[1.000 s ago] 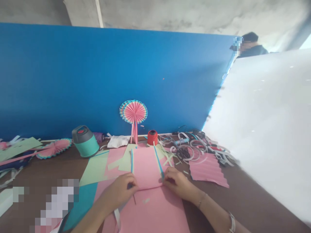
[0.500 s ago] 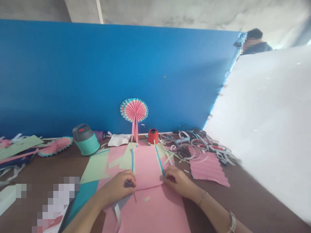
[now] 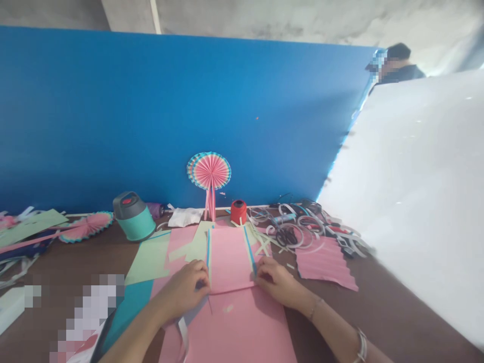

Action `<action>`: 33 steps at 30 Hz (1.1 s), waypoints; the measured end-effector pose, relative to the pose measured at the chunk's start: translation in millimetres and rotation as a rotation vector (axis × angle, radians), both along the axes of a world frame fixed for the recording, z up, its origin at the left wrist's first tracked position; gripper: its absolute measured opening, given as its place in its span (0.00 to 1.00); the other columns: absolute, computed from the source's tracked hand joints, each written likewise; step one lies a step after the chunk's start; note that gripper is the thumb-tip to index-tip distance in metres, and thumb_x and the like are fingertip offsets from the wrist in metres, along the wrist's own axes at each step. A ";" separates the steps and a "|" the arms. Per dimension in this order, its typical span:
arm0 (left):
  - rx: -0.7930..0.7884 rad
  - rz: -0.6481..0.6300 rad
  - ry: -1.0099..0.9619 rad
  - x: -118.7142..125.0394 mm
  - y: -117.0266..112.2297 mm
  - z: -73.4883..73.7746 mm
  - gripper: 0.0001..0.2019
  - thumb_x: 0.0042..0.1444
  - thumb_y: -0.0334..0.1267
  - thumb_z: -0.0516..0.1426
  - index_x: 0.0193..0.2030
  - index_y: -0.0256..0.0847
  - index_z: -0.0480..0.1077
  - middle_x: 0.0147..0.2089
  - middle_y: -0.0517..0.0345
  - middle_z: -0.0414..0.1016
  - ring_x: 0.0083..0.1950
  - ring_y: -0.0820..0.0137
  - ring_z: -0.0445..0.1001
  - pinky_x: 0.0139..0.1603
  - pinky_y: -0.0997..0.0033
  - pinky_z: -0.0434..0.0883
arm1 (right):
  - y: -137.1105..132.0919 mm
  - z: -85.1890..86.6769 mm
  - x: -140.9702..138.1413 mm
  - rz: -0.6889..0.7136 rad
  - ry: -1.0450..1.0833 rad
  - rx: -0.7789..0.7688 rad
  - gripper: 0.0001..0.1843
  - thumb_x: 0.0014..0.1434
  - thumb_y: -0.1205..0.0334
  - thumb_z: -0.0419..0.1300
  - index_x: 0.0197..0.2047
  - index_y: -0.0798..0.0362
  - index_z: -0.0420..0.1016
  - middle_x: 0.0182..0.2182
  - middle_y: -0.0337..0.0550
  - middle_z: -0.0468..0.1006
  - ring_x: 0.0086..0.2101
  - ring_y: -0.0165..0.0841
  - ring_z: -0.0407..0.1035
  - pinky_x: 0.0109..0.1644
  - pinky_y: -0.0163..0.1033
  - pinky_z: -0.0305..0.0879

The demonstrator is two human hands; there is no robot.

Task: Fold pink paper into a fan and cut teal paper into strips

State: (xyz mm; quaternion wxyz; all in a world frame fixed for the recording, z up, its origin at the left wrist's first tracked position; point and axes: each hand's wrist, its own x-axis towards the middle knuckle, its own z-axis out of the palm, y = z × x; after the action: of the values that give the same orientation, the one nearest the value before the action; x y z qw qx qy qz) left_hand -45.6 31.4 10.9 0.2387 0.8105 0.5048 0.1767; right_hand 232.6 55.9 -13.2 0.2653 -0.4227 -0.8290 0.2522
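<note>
A pink paper sheet [image 3: 230, 257] with blue and cream strips along its two long sides lies in front of me. My left hand [image 3: 191, 285] pinches its near left corner, fingers curled together. At the near right corner, my right hand [image 3: 276, 280] has thumb and fingers closed on the edge. The sheet's near edge runs between both hands, slightly raised with a shadow under it. Beneath it spreads a larger pink sheet [image 3: 238, 333]. A thin white strip [image 3: 183, 333] hangs by my left wrist. My fingertips are partly hidden.
A round pink paper fan [image 3: 209, 171] stands against the blue partition [image 3: 113, 111]. Behind the sheet sits a red thread spool [image 3: 238, 212]. Tangled cables [image 3: 298, 229] and pleated pink paper [image 3: 325, 264] lie right; a teal-and-grey container [image 3: 134, 217] stands left. A person [image 3: 401, 68] is beyond the partition.
My left hand has shifted slightly up and left at the sheet's corner, and the near edge there is a little higher. My right hand stays almost in place.
</note>
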 end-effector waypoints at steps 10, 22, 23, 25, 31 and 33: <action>0.067 0.065 0.059 -1.0 0.7 -4.3 0.08 0.51 0.31 0.51 0.22 0.41 0.65 0.36 0.59 0.67 0.41 0.68 0.66 0.40 0.70 0.64 | 1.3 0.2 -4.5 -0.104 -0.051 -0.062 0.11 0.49 0.71 0.54 0.18 0.54 0.61 0.27 0.41 0.68 0.31 0.31 0.64 0.35 0.36 0.61; 0.104 0.090 0.158 -0.7 0.8 -8.6 0.07 0.49 0.32 0.52 0.22 0.42 0.64 0.36 0.58 0.66 0.41 0.67 0.65 0.42 0.67 0.64 | 0.5 6.0 -7.6 -0.140 -0.063 -0.091 0.11 0.49 0.69 0.56 0.17 0.54 0.62 0.27 0.40 0.69 0.31 0.31 0.64 0.34 0.36 0.60; 0.117 0.093 0.173 -0.1 0.2 -8.1 0.06 0.49 0.32 0.52 0.22 0.42 0.64 0.36 0.58 0.66 0.41 0.67 0.65 0.42 0.67 0.63 | 0.7 5.2 -7.6 -0.142 -0.067 -0.083 0.11 0.48 0.70 0.56 0.17 0.54 0.62 0.27 0.40 0.69 0.31 0.31 0.64 0.34 0.36 0.60; 0.140 0.097 0.204 1.3 -1.1 -6.6 0.06 0.48 0.32 0.52 0.23 0.42 0.64 0.36 0.58 0.66 0.40 0.67 0.65 0.43 0.66 0.63 | 1.1 2.5 -7.4 -0.143 -0.077 -0.069 0.11 0.48 0.70 0.56 0.17 0.54 0.62 0.26 0.40 0.68 0.31 0.32 0.64 0.34 0.36 0.59; 0.195 0.084 0.271 5.4 -4.6 -3.4 0.06 0.49 0.31 0.51 0.24 0.42 0.64 0.36 0.58 0.65 0.40 0.66 0.64 0.45 0.64 0.61 | 0.7 -0.5 -7.4 -0.143 -0.115 -0.039 0.09 0.48 0.71 0.56 0.19 0.54 0.63 0.27 0.41 0.69 0.32 0.32 0.64 0.34 0.35 0.59; 0.201 0.079 0.283 5.4 -4.5 -4.4 0.06 0.49 0.30 0.50 0.24 0.42 0.63 0.36 0.58 0.65 0.40 0.66 0.64 0.45 0.64 0.61 | -0.4 2.0 -8.0 -0.146 -0.125 -0.037 0.09 0.49 0.71 0.56 0.19 0.54 0.63 0.28 0.41 0.69 0.32 0.32 0.64 0.35 0.35 0.59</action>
State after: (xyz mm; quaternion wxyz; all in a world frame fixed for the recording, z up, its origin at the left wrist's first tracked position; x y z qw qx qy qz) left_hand -40.2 26.9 6.5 0.0759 0.8266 0.5446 0.1200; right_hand 224.6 55.5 -11.2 0.2229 -0.5016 -0.8063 0.2206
